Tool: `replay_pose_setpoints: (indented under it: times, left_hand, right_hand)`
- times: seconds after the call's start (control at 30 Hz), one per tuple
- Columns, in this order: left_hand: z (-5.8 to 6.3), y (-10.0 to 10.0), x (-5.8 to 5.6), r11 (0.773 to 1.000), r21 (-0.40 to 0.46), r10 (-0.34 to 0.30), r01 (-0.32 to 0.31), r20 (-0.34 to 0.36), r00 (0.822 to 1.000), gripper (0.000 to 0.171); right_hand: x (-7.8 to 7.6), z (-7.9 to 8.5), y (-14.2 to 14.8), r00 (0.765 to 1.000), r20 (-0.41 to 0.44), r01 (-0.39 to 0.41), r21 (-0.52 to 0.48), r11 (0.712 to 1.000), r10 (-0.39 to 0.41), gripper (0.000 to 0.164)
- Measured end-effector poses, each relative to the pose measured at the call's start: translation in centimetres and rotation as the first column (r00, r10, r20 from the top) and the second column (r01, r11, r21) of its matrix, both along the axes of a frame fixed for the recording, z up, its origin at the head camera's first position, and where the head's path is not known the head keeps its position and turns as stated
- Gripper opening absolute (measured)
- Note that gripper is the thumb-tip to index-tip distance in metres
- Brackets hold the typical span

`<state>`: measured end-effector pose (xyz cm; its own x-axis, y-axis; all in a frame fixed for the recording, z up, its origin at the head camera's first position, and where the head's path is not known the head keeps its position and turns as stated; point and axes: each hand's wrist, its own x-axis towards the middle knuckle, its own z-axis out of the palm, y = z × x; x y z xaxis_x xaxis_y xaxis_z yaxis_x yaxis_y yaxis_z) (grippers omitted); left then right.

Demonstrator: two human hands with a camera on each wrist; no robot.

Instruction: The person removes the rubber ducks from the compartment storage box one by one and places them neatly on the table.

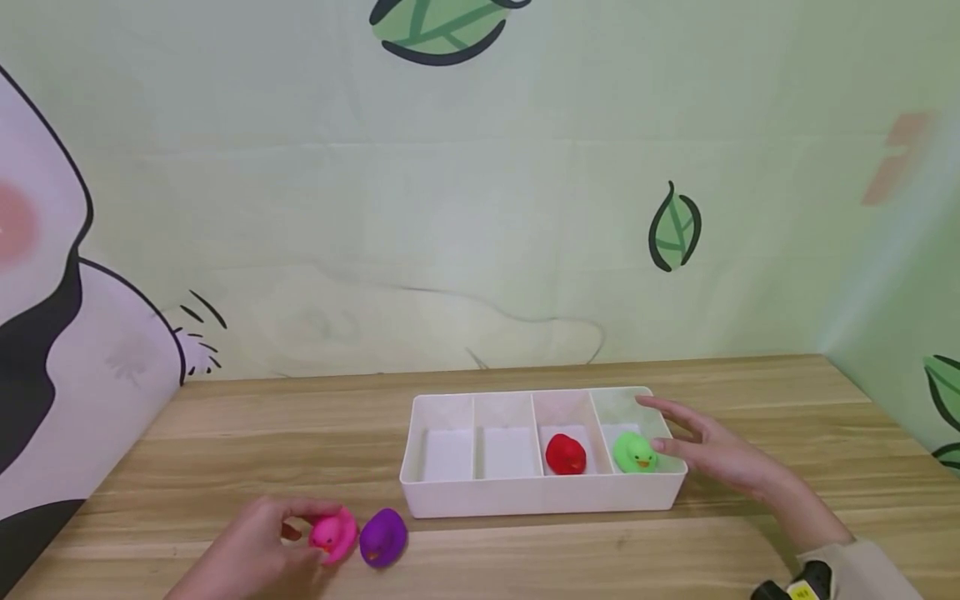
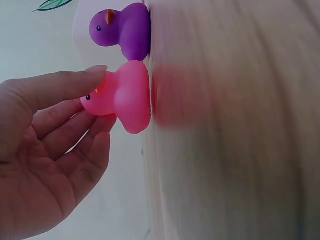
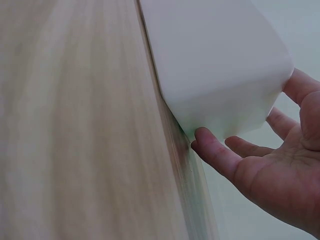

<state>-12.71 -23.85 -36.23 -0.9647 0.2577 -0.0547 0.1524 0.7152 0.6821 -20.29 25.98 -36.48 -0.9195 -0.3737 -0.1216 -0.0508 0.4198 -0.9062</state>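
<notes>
At the front left, my left hand [image 1: 258, 546] pinches a pink toy duck [image 2: 132, 97] by its head between thumb and fingers. The duck is upright, close over the table. A purple toy duck [image 1: 383, 538] stands just to its right. My right hand [image 1: 723, 454] is at the right end of a white four-compartment box [image 1: 540, 496], with loosely spread fingers at its rim and end wall. A green toy duck [image 1: 633, 452] sits in the rightmost compartment, near the right thumb. In the compartment beside it lies a red toy duck [image 1: 566, 455].
The box stands on a wood-grain table [image 1: 600, 554], whose back edge meets a pale green wall covering [image 1: 487, 208] with printed leaves. A black object with a yellow label [image 1: 801, 590] shows by the right sleeve [image 1: 862, 571].
</notes>
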Motion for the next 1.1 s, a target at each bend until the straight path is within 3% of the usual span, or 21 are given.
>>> replay_pose_setpoints:
  times: [0.43,0.9,1.1]
  left_hand:
    - [-0.24,-0.21,-0.25,0.998,-0.012,-0.065,0.065,-0.008,0.998,0.041]
    - [0.08,0.11,-0.32,0.998,-0.043,-0.046,0.047,0.029,0.999,0.041]
    - [0.39,0.03,-0.09,0.996,-0.056,-0.064,0.063,-0.015,0.998,0.043]
  right_hand:
    - [0.03,0.14,-0.10,1.000,-0.002,-0.001,0.008,1.000,0.001,0.063]
    - [-0.04,-0.04,0.06,1.000,-0.001,-0.002,0.007,1.000,0.002,0.063]
    - [-0.10,-0.14,0.11,1.000,0.000,-0.003,0.002,1.000,0.003,0.062]
